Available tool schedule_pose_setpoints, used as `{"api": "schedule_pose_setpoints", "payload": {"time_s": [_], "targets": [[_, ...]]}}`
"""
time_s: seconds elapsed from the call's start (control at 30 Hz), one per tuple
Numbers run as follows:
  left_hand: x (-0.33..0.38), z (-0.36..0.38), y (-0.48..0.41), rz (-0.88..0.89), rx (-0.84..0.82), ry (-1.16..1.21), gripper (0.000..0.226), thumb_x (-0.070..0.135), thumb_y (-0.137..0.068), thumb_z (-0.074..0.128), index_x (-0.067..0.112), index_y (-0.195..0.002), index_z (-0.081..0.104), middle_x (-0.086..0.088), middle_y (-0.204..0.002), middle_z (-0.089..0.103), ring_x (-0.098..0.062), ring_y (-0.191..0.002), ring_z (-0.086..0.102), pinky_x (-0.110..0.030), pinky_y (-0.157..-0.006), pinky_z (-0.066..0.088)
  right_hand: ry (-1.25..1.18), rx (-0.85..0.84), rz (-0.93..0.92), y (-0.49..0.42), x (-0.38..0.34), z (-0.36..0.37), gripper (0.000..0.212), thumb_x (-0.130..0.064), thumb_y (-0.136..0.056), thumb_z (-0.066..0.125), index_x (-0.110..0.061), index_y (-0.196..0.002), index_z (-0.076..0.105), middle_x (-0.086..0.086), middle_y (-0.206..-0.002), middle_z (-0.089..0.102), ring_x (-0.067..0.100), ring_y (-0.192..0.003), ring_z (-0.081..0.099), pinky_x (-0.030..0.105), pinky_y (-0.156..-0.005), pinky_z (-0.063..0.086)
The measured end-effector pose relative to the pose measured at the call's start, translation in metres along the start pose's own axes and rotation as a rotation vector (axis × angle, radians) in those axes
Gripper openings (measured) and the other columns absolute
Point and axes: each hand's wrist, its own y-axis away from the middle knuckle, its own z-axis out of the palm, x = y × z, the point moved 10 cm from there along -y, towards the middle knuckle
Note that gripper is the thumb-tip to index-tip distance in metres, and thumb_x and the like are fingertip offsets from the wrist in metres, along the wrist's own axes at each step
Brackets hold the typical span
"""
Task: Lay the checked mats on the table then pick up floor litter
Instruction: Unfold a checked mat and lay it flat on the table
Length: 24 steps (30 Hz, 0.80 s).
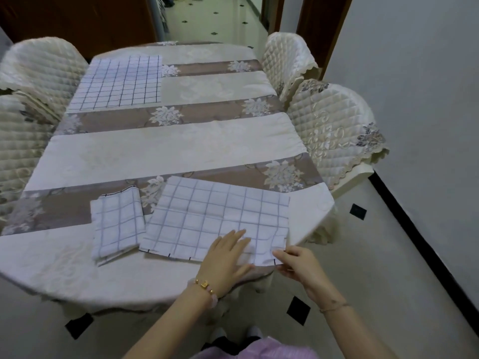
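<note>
The near checked mat (217, 218) lies spread on the table (166, 154), under both hands. The left hand (228, 257) rests flat on its near edge, fingers straight and close together. The right hand (299, 264), just beside the left, pinches the mat's near right corner between thumb and fingertips. A folded checked mat (118, 224) sits to the left of the left hand, just beside the spread one. A far checked mat (116, 82) lies open well beyond both hands, toward the left. That makes three checked mats, one of them folded. Four quilted chairs (334, 128) stand at the table, two on each side. A gold bracelet (204, 285) circles the left wrist.
</note>
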Motion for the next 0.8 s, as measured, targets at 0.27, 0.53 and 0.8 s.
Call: {"api": "schedule_pose_setpoints", "payload": {"time_s": [0.27, 0.53, 0.8], "targets": [[0.033, -0.014, -0.011, -0.182, -0.059, 0.666, 0.023, 0.041, -0.083, 0.061, 0.029, -0.103, 0.060, 0.013, -0.104, 0.063, -0.001, -0.097, 0.056, -0.021, -0.086, 0.045, 0.019, -0.081, -0.096, 0.016, -0.026, -0.001, 0.055, -0.037, -0.074, 0.072, 0.012, -0.092, 0.057, 0.013, -0.082, 0.058, 0.023, -0.073, 0.053, 0.034, -0.065, 0.045], [-0.014, -0.063, -0.005, -0.372, 0.254, 0.877, 0.018, 0.010, -0.091, 0.049, 0.022, -0.078, 0.055, -0.005, -0.069, 0.062, -0.010, -0.059, 0.047, -0.018, -0.052, 0.034, -0.166, -0.101, -0.191, 0.023, -0.036, -0.020, 0.019, -0.008, -0.087, 0.061, -0.001, -0.104, 0.065, 0.012, -0.101, 0.074, 0.019, -0.086, 0.072, 0.026, -0.069, 0.058], [-0.143, -0.163, 0.023, -0.654, 0.728, 0.929, 0.025, 0.020, -0.094, 0.049, 0.022, -0.068, 0.047, 0.002, -0.064, 0.045, -0.012, -0.062, 0.041, -0.020, -0.052, 0.035, -0.509, 0.042, -0.241, 0.003, -0.066, -0.075, 0.086, -0.039, -0.044, 0.089, 0.001, -0.115, 0.062, 0.015, -0.107, 0.070, 0.027, -0.098, 0.066, 0.041, -0.085, 0.056]]}}
